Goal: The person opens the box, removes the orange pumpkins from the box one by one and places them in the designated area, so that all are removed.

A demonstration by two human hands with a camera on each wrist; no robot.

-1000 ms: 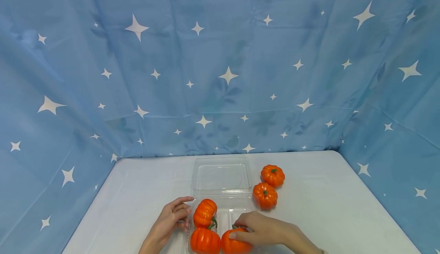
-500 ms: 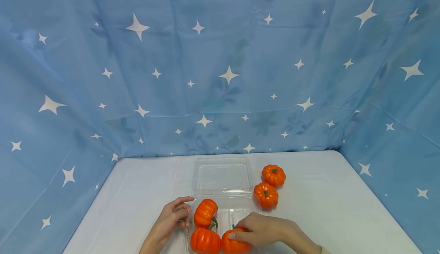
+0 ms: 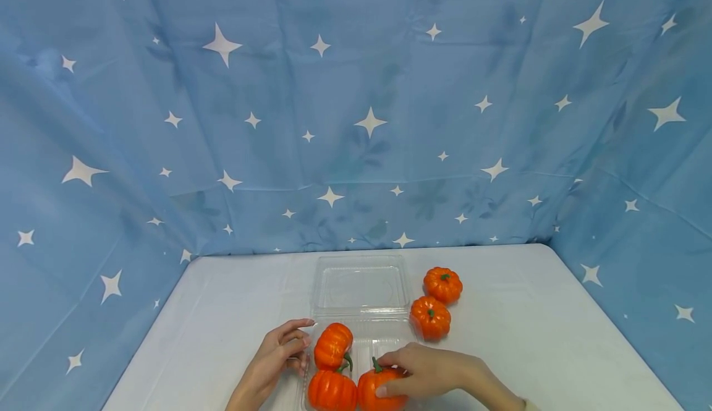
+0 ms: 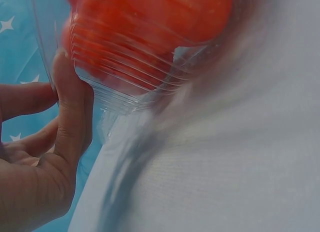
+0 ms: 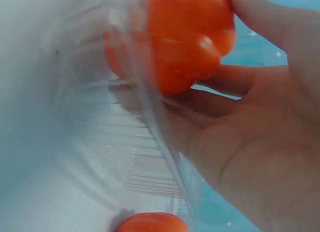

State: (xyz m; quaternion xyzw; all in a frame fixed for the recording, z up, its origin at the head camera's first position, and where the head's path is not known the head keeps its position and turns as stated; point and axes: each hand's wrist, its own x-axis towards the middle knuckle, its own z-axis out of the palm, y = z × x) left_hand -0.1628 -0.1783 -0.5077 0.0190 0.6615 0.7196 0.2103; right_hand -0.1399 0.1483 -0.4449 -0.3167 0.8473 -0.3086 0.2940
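Observation:
A clear plastic clamshell container [image 3: 363, 354] lies opened out on the table, its tray nearest me. Two small orange pumpkins, one at the far left [image 3: 332, 345] and one at the near left [image 3: 331, 391], sit in the tray. My left hand [image 3: 271, 356] pinches the tray's left rim between thumb and finger, as the left wrist view shows. My right hand [image 3: 429, 369] grips a third pumpkin [image 3: 369, 394] at the near right of the tray, thumb on its near side and fingers behind. Its green stem [image 3: 376, 365] points up.
The container's lid [image 3: 361, 286] lies flat behind the tray. Two more pumpkins, a nearer one [image 3: 430, 317] and a farther one [image 3: 442, 285], sit on the white table [image 3: 517, 312] right of the container. A blue star-patterned curtain [image 3: 356, 157] encloses the back and sides.
The pumpkin in my right hand has turned a little, so its stem stands higher. My right thumb has shifted slightly with it. The left hand keeps its place.

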